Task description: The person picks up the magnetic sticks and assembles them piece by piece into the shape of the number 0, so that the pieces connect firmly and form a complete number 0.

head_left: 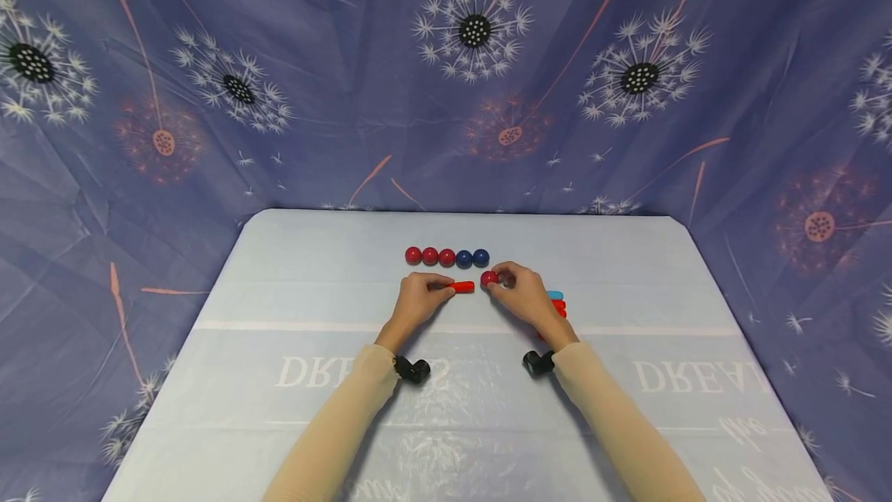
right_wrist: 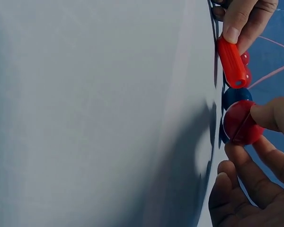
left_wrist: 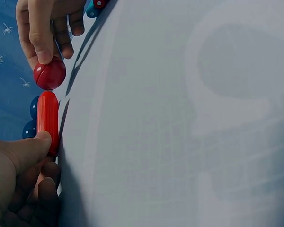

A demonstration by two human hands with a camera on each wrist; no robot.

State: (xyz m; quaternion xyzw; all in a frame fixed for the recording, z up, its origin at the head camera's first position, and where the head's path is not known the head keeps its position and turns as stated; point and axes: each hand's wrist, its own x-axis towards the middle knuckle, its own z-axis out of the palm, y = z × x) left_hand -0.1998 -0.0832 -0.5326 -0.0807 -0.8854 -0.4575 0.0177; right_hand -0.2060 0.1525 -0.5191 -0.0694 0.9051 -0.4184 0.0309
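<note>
My left hand (head_left: 418, 297) pinches a short red-orange rod (head_left: 463, 287) between thumb and fingers, its free end pointing right. In the right wrist view a small hole shows in that end of the rod (right_wrist: 232, 64). With thumb and fingertips my right hand (head_left: 523, 293) holds a red ball (head_left: 488, 279) that has a seam line round it. Ball and rod end face each other with a narrow gap in the head view. Behind the hands stands a row of three red balls (head_left: 430, 256) followed by two blue balls (head_left: 464, 259).
Beside and partly under my right wrist lie a light-blue rod (head_left: 554, 295) and red rods (head_left: 560, 305), partly hidden by the forearm. A white printed cloth covers the table (head_left: 293, 277). A purple dandelion-patterned curtain (head_left: 334, 99) hangs behind and at both sides.
</note>
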